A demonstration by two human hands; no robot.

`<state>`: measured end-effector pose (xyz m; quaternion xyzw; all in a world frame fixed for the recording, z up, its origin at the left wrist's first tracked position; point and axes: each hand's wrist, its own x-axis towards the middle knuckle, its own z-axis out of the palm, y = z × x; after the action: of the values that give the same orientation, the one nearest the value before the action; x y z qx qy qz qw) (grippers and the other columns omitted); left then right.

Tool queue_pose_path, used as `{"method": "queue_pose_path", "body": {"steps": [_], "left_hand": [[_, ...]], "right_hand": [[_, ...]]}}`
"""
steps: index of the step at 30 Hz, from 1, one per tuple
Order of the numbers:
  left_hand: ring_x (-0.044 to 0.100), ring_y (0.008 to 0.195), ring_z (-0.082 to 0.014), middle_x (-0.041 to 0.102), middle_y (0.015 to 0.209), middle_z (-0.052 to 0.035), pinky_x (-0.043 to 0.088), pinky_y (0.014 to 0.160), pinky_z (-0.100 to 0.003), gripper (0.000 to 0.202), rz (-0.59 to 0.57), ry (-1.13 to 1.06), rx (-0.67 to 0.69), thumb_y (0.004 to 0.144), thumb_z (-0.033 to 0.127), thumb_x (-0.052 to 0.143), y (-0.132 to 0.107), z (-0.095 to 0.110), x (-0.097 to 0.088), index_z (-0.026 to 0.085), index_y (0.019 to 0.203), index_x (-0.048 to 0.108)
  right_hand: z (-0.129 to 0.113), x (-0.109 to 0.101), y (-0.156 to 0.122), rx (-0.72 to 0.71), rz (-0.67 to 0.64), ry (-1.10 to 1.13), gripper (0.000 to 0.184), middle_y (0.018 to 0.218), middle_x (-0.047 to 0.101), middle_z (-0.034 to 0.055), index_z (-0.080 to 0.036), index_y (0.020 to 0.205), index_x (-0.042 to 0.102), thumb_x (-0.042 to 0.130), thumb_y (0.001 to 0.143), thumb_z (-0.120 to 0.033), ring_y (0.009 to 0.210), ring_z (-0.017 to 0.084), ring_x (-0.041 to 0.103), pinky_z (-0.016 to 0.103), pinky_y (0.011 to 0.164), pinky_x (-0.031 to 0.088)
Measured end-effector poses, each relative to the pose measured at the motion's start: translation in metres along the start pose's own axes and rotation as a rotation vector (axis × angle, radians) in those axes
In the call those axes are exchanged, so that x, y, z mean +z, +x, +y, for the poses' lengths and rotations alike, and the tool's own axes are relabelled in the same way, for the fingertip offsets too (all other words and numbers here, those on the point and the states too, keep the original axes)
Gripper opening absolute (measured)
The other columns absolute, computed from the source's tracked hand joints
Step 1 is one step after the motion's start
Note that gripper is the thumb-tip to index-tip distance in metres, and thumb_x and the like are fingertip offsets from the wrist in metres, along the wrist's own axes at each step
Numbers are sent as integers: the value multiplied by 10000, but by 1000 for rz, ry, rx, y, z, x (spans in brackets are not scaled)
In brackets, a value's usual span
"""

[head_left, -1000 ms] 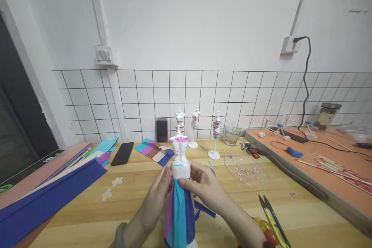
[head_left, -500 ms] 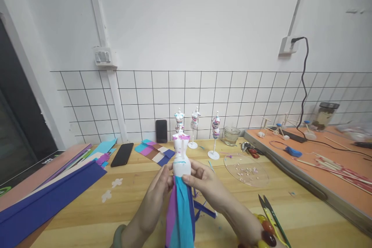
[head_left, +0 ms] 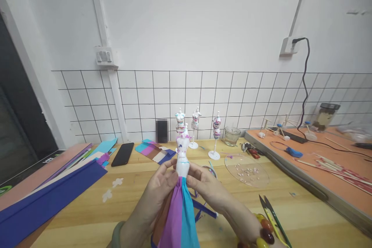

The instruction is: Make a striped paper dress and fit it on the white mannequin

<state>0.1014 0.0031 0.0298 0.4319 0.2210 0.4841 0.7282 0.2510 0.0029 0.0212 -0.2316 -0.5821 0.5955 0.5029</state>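
Between my hands stands a small white dress form (head_left: 183,164) with pink and blue flecks on its chest. A paper skirt (head_left: 178,217) in brown, purple and turquoise strips hangs gathered from its hips. My left hand (head_left: 157,188) closes on the left side of the hip, its thumb at the top of the purple strip. From the other side my right hand (head_left: 207,186) grips the hip, thumb by the turquoise strip. The back fingers of both hands are partly hidden behind the form. Dark blue paper scraps (head_left: 205,208) lie beside the skirt.
Three decorated mini dress forms (head_left: 216,126) stand at the back. To the right are a clear dish of gems (head_left: 247,172), scissors (head_left: 271,215), a glass jar (head_left: 231,136) and an orange mat (head_left: 316,162). Coloured paper sheets (head_left: 58,186) and a phone (head_left: 123,154) lie left.
The dress form has turned in my hands, bringing more purple and some brown strip to the front. Its upper part has shifted slightly right, and a small round item shows behind my right hand.
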Motion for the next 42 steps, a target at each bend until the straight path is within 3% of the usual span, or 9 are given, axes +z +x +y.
{"method": "queue_pose_path", "body": {"steps": [3, 6, 10, 16, 20, 29, 33, 38, 42], "left_hand": [[631, 965, -236, 679, 1050, -98, 464, 818, -299, 480, 58, 32, 53, 721, 255, 702, 3, 2, -4, 194, 1163, 525], [546, 1115, -228, 628, 1172, -91, 393, 951, -300, 407, 109, 84, 117, 729, 245, 693, 6, 3, -6, 190, 1113, 570], [523, 1140, -227, 640, 1159, -80, 378, 970, -293, 393, 150, 139, 132, 691, 253, 722, 8, -2, -8, 182, 1063, 614], [614, 964, -254, 708, 992, -70, 467, 810, -300, 389, 135, 305, 163, 656, 281, 745, 7, -8, -9, 167, 1012, 638], [627, 903, -248, 716, 947, -54, 470, 765, -290, 397, 149, 408, 191, 646, 293, 749, 6, -7, -8, 174, 1010, 642], [614, 934, -255, 712, 956, -77, 452, 807, -315, 372, 140, 375, 144, 795, 443, 563, 5, -7, -7, 144, 997, 658], [632, 903, -259, 717, 942, -85, 468, 787, -327, 428, 112, 258, 67, 824, 491, 490, 1, -1, -4, 156, 1032, 657], [609, 976, -245, 696, 1031, -91, 448, 856, -335, 380, 69, 231, 60, 834, 425, 517, 1, 5, -4, 165, 1080, 645], [592, 1020, -254, 687, 1071, -79, 413, 927, -352, 377, 55, 314, 71, 748, 325, 657, 5, 5, -7, 178, 1095, 645]], "right_hand": [[-3, -1, 1, 14, 182, -134, 485, 1135, 624, 73, -236, 1132, 601, 697, 703, -443, 1057, 231, 548, 382, 920, 393], [-6, 0, 1, 81, 312, -233, 455, 1044, 667, 90, -202, 1058, 650, 666, 708, -492, 1013, 241, 570, 380, 874, 422], [-7, 7, -2, 55, 200, -296, 367, 832, 693, 37, -200, 971, 704, 594, 774, -489, 791, 180, 594, 301, 741, 444], [-2, 12, -4, 52, 141, -261, 363, 669, 622, 1, -192, 891, 727, 581, 775, -503, 580, 120, 479, 245, 563, 360], [-3, 11, -3, 87, 156, -225, 351, 597, 574, -17, -180, 761, 726, 614, 742, -511, 556, 106, 453, 234, 566, 357], [7, 7, 1, 73, 139, -184, 314, 581, 545, -29, -147, 717, 682, 657, 724, -460, 515, 82, 422, 215, 535, 348], [3, 5, 0, 33, 110, -230, 327, 672, 594, 5, -156, 787, 689, 572, 798, -461, 663, 146, 530, 259, 669, 407], [-1, 0, 0, 4, 84, -208, 299, 696, 596, -2, -181, 795, 688, 548, 823, -444, 663, 147, 524, 274, 717, 406], [1, -3, 1, 10, 93, -202, 303, 647, 575, -15, -190, 785, 696, 563, 808, -461, 629, 143, 495, 279, 708, 397]]}}
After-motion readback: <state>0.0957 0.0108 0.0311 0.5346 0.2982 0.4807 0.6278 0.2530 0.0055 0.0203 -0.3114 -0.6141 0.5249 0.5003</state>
